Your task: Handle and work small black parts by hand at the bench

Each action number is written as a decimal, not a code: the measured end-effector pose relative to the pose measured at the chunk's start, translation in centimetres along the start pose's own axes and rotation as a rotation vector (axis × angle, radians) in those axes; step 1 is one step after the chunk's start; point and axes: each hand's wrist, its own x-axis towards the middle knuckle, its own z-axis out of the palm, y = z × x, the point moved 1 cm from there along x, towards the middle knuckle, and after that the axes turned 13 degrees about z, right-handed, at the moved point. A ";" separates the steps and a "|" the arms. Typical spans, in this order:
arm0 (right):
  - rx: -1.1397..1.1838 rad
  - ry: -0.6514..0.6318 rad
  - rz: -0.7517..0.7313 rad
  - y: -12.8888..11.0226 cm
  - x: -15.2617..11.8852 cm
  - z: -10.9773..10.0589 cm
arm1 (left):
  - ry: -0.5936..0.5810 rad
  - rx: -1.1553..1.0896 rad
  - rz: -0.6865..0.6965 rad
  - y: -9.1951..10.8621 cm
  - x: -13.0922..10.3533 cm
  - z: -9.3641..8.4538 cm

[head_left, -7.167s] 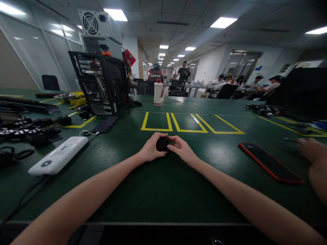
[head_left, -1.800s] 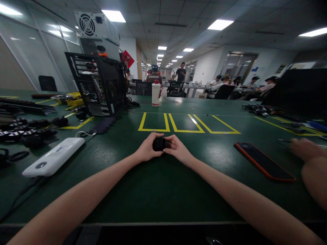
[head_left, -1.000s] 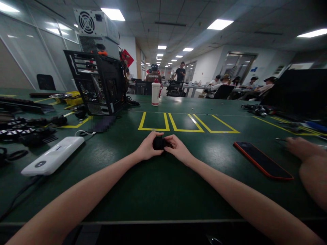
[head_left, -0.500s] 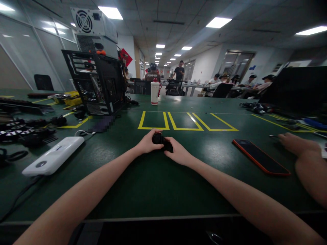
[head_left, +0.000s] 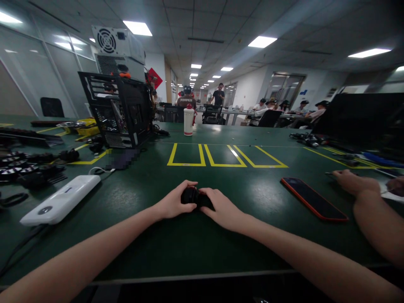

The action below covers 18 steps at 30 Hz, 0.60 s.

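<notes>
Between my two hands is a small black object (head_left: 189, 195), rounded at its left end, low over the green table (head_left: 176, 248). My left hand (head_left: 174, 202) closes thumb and fingers round the left end. The other end, a dark part that runs into shadow, is gripped by my right hand (head_left: 223, 209). The fingers cover much of it, so I cannot make out its kind, nor whether it is one piece or two. Beyond the hands are yellow tape outlines (head_left: 186, 164).
At left lie a white power bank (head_left: 61, 200) with cables and an open computer case (head_left: 123, 109). A white bottle (head_left: 188, 122) stands farther back. To the right are an orange-edged phone (head_left: 314, 198) and another person's hand (head_left: 356, 183) holding a thin tool.
Both hands and the black object sit lower in the view, nearer to me. The whole scene has also shifted slightly down and left with the camera.
</notes>
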 end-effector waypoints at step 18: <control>0.467 -0.322 0.089 -5.1 -7.7 4.0 | -0.131 0.086 -0.038 6.9 -10.8 1.8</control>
